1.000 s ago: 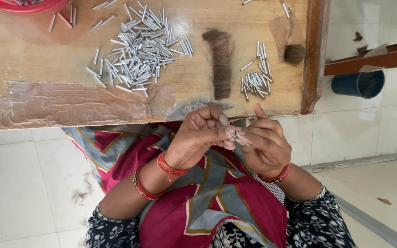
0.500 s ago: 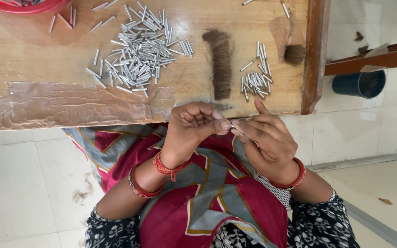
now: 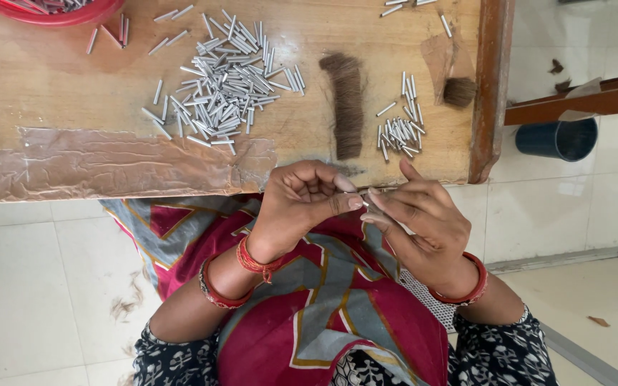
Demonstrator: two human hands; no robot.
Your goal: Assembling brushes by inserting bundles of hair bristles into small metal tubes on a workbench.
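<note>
Seen from a camera on the person's head, looking straight down, two bare hands meet just below the near edge of a wooden workbench (image 3: 51, 78). The left hand (image 3: 302, 207) is curled, its thumb and forefinger pressed together at their tips. The right hand (image 3: 420, 225) faces it, fingers loosely bent and pointing left, its fingertips (image 3: 375, 201) closed against those of the left hand. Between the two sets of fingertips sits a small thin metal tube (image 3: 366, 204), pinched from both sides; it is too small to make out further. Each wrist wears red bangles. Under the hands lies the person's lap, covered in red cloth (image 3: 309, 307) with a grey and yellow pattern. On the bench above the left hand, a large loose pile of short silver metal tubes (image 3: 223, 89) spreads across the wood. To its right lies a narrow brown tuft of hair-like fibre (image 3: 346, 104), laid lengthwise, and just right of that a smaller heap of silver tubes (image 3: 398, 132). A small round dark brown tuft (image 3: 459, 91) rests near the bench's raised right rim. A sheet of clear plastic film (image 3: 109, 164) is taped along the bench's near edge at the left. The rim of a red bowl (image 3: 51, 14) shows at the top left corner. Right of the bench, on the pale tiled floor, stands a dark blue cup (image 3: 556, 139).
</note>
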